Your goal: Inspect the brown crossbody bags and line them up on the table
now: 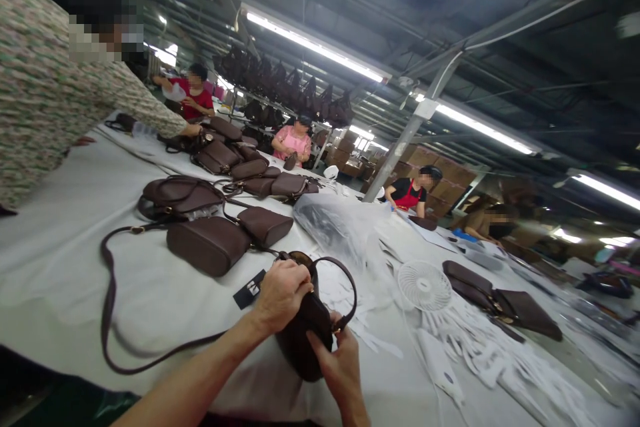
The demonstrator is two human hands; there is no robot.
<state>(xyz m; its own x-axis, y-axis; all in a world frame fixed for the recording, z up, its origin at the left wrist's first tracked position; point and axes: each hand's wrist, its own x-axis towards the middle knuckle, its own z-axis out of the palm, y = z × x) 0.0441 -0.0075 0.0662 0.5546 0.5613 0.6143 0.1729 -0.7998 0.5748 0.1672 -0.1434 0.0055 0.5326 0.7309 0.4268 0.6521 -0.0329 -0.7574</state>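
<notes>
A dark brown handbag [299,340] stands tilted at the near edge of the table, between my two hands. My left hand [283,293] is closed at the top opening of the bag, its fingertips pinching along the rim; what exactly they pinch is too small to tell. With thumb on the side and fingers behind, my right hand [340,353] grips the bag near the base of its looped handle [354,283]. A long brown strap [107,303] curves over the cloth to the left. Beside my left hand lies a black tag [249,289].
Several brown handbags [207,247] crowd the table's left and middle. A white fan [425,285], paper strips [493,347] and clear plastic [325,223] lie to the right, beyond them more brown bags [527,312]. A co-worker's arm [155,110] reaches in from the left.
</notes>
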